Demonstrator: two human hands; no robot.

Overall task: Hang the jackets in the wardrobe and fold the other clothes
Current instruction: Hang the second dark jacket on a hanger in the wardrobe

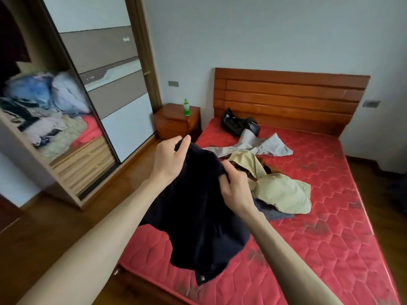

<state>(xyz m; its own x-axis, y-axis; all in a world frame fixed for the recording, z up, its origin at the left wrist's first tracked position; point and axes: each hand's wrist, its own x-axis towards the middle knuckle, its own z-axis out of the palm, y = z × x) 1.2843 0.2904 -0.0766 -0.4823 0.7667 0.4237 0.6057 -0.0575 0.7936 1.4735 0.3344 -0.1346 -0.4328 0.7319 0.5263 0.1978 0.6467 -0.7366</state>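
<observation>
A dark navy jacket (198,216) hangs in the air over the near left corner of the red mattress (330,216). My left hand (169,159) grips its upper edge at the top left. My right hand (233,190) pinches the cloth a little lower to the right. On the bed behind lie a cream garment (284,192), a light grey garment (259,146), a brown piece mostly hidden under the cream one, and a bluish-grey cloth (277,213). The wardrobe (44,128) stands open at the left, with piles of clothes on its shelf.
A black bag (237,124) sits by the wooden headboard (286,95). A bedside cabinet (176,122) carries a green bottle (186,107). The wardrobe's sliding door (114,84) stands between wardrobe and cabinet. Wooden floor runs between the bed and the wardrobe.
</observation>
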